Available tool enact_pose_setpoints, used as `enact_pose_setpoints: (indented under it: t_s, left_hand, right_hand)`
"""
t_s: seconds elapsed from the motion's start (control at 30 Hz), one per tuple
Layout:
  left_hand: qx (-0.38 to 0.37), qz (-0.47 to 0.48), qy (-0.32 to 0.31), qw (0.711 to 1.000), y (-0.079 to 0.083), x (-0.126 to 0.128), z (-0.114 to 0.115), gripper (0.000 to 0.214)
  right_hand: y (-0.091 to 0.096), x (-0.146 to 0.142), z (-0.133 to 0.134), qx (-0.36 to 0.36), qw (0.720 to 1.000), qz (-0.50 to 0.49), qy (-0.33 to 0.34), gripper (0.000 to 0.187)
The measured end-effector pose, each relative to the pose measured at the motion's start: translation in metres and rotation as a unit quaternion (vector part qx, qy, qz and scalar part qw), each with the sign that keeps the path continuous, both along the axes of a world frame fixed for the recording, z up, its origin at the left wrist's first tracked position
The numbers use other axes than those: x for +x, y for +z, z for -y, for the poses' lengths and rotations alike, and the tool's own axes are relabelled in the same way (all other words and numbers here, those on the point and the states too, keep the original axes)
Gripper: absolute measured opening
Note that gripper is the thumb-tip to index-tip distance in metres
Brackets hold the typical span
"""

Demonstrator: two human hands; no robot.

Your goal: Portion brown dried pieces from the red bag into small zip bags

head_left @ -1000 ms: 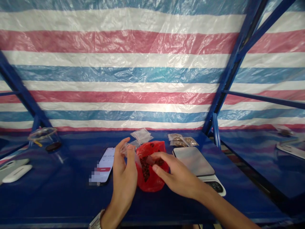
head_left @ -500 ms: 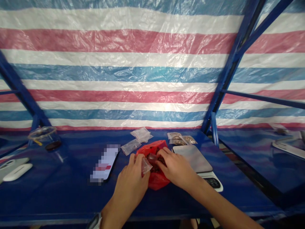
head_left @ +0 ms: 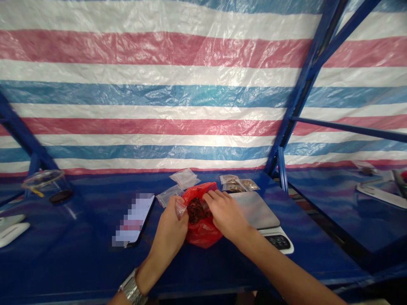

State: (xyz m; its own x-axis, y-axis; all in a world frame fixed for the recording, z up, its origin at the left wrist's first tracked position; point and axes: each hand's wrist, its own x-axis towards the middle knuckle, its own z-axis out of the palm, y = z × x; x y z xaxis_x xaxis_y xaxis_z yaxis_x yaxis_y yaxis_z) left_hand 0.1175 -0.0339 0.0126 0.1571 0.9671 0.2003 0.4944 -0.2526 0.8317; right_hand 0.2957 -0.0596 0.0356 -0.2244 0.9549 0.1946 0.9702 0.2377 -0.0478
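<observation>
My left hand grips a small transparent plastic bag at the left side of the mouth of a red plastic bag. The red bag stands open on the blue table, with dark brown lumpy pieces inside. My right hand curves over the red bag's mouth from the right, its fingertips by the dark pieces. Those fingertips hide whatever they may be pinching.
A digital scale stands right of my right hand. Behind lie transparent bags and small filled packets. A pixelated phone lies left, near a round transparent container. A striped tarp walls the back.
My left hand has come down from its raised position with the small bag, now at the red bag's mouth. My right hand has closed in over the mouth. The view has shifted slightly.
</observation>
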Motion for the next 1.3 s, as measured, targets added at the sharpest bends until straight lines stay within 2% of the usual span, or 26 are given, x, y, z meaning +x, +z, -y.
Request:
enact_pose_setpoints:
  t_s: [0.1,0.27,0.4,0.57,0.83,0.93,1.07,1.2,1.3]
  left_hand:
    - [0.019,0.065,-0.001,0.998,0.001,0.005,-0.001,0.021]
    - [0.046,0.113,-0.008,0.993,-0.001,0.012,0.000,0.024]
    - [0.033,0.141,-0.031,0.989,-0.003,0.016,-0.002,0.018]
    - [0.009,0.168,-0.022,0.986,-0.008,0.017,-0.009,0.018]
    - [-0.011,0.211,0.007,0.977,-0.015,0.016,-0.014,0.024]
    - [0.036,0.141,0.037,0.989,-0.015,0.013,-0.013,0.032]
    - [0.135,0.028,0.087,0.987,-0.005,0.004,-0.007,0.030]
    - [0.176,-0.028,0.044,0.983,0.006,-0.004,-0.002,0.022]
    - [0.175,-0.046,0.020,0.983,0.007,-0.004,-0.001,0.020]
  right_hand:
    - [-0.001,0.000,-0.003,0.003,0.999,0.000,-0.032,0.039]
    - [-0.008,-0.001,-0.005,-0.017,0.998,-0.036,-0.051,0.039]
    - [-0.014,0.000,-0.006,-0.022,0.996,-0.065,-0.064,0.033]
    - [-0.018,0.002,-0.008,-0.034,0.984,-0.161,-0.061,0.021]
    - [-0.020,0.006,-0.007,-0.048,0.964,-0.259,-0.043,0.021]
    - [-0.022,0.009,-0.007,-0.054,0.937,-0.345,-0.012,0.018]
    - [-0.022,0.014,-0.008,-0.034,0.870,-0.490,0.041,0.012]
    - [-0.011,0.014,-0.003,-0.009,0.821,-0.566,0.072,0.015]
    - [0.000,0.006,0.005,-0.030,0.800,-0.593,0.092,0.019]
